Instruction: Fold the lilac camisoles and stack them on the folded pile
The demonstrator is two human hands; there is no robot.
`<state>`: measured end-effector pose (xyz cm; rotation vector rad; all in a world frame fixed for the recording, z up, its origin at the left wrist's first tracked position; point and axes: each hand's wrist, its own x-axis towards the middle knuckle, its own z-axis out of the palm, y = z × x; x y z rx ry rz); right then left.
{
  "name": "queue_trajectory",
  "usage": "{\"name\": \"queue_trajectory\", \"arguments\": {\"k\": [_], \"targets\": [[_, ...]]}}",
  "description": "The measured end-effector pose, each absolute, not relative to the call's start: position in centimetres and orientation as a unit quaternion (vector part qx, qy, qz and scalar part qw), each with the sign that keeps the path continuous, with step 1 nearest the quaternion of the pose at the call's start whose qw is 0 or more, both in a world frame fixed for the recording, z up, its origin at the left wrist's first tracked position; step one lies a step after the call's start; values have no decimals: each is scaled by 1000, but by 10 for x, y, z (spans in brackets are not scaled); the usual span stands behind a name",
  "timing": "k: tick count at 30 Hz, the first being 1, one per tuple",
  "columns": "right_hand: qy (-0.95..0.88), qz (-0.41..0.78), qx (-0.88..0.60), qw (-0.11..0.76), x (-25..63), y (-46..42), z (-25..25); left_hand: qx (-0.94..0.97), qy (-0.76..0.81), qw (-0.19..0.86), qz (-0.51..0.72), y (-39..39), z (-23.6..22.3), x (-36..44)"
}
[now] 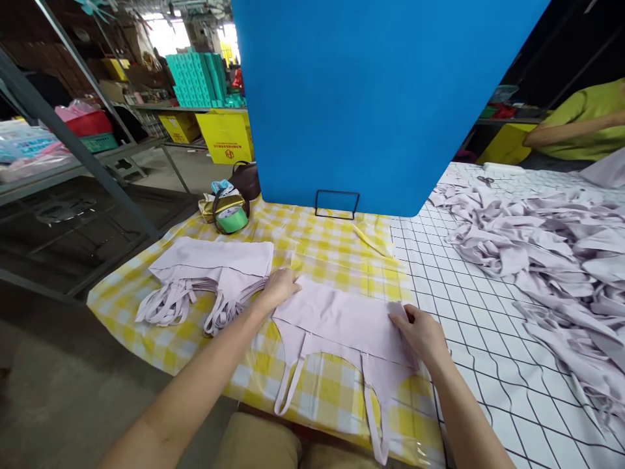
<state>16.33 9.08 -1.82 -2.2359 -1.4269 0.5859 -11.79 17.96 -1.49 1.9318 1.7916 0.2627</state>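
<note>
Yellow-white gingham plastic tablecloth (pixel 234 352) beside white grid-pattern cloth (pixel 469 306); blue board (pixel 361 104) upright at the back; 1 pale lilac strappy top (pixel 342 319) flat on gingham, straps twd wearer; L hand (pixel 282 286) at its upper L corner, grip unclear; R hand (pixel 422 332) pinching upper R corner, thumb + fingers closed; folded stack of lilac tops (pixel 219 260) just L; loose lilac garment pile (pixel 547 241) on grid cloth, R side.

Hands (pixel 282 286) touch pale lilac strappy garment (pixel 349 326).
</note>
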Motion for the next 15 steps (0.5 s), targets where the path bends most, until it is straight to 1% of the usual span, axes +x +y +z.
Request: {"name": "queue_trajectory", "arguments": {"k": [2,4,7,8,10,12,13,15], "targets": [[-517,219,-798,220,164,89,-16,703,647,275,109,183,-15,-119],[-508,268,-779,251,167,86,-12,699,636,298,136,185,-13,-120],[-465,390,-711,355,171,83,4,696,607,331,196,186,-3,-122],[-453,409,-687,395,173,82,12,696,594,340,214,187,5,-122],[-454,380,-661,461,177,82,32,699,563,350,268,188,25,-124],[-472,306,-654,507,181,81,53,710,515,336,343,189,50,-128],[-486,265,-650,521,183,80,62,718,488,318,381,187,61,-130],[-536,197,-637,518,187,73,74,739,441,275,429,180,76,-138]]}}
